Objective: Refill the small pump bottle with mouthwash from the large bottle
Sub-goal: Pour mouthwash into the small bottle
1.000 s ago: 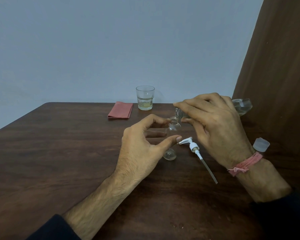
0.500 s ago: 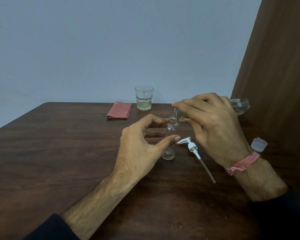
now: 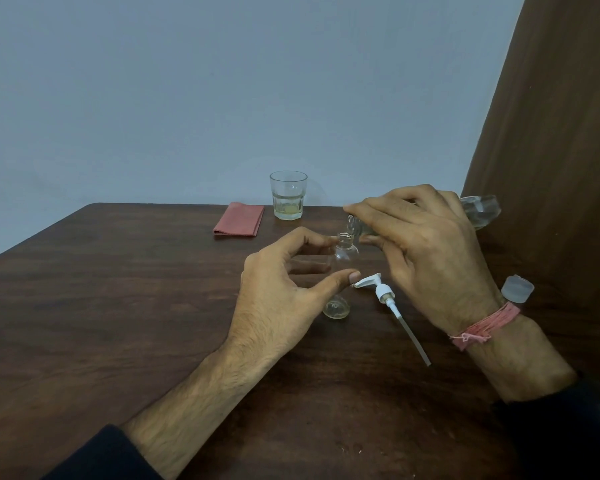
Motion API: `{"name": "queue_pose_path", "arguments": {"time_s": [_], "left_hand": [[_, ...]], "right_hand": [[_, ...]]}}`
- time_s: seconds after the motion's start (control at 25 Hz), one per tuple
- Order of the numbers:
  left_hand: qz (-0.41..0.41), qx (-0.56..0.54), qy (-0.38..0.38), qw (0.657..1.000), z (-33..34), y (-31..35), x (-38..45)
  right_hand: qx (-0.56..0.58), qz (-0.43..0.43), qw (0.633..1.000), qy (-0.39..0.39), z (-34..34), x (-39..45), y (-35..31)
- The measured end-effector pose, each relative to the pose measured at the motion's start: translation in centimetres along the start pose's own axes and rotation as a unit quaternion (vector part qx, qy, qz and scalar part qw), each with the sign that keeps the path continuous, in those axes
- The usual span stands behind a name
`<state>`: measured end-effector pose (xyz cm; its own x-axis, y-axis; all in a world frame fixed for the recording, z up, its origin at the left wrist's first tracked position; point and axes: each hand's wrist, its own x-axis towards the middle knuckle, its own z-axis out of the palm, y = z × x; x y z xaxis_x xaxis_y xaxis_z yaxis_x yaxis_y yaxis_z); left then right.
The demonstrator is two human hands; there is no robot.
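Note:
The small clear bottle [image 3: 342,258] stands upright and uncapped on the table, with my left hand [image 3: 284,299] curled around its body, thumb and fingers on either side. My right hand [image 3: 426,251] grips the large clear bottle [image 3: 480,211], tipped nearly flat with its mouth just above and right of the small bottle's neck. Most of the large bottle is hidden by my fingers. The white pump head with its long tube [image 3: 392,306] lies on the table between my hands. A translucent cap [image 3: 516,289] stands behind my right wrist.
A glass [image 3: 288,195] with a little yellowish liquid stands at the far edge of the dark wooden table [image 3: 118,289]. A folded red cloth [image 3: 239,220] lies left of it. A brown curtain [image 3: 551,133] hangs close on the right.
Both hands and both bottles hold almost the same pose. The view has shifted slightly, nothing else.

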<state>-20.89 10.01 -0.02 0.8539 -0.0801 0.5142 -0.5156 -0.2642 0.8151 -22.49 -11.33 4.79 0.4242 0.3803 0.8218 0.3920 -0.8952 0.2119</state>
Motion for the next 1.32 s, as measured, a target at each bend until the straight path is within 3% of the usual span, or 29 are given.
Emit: {"name": "queue_pose_path", "arguments": {"time_s": [1.32], "left_hand": [[-0.006, 0.006, -0.001, 1.000, -0.05, 0.06, 0.03]], "right_hand": [[0.000, -0.005, 1.000, 0.002, 0.05, 0.01, 0.18]]}}
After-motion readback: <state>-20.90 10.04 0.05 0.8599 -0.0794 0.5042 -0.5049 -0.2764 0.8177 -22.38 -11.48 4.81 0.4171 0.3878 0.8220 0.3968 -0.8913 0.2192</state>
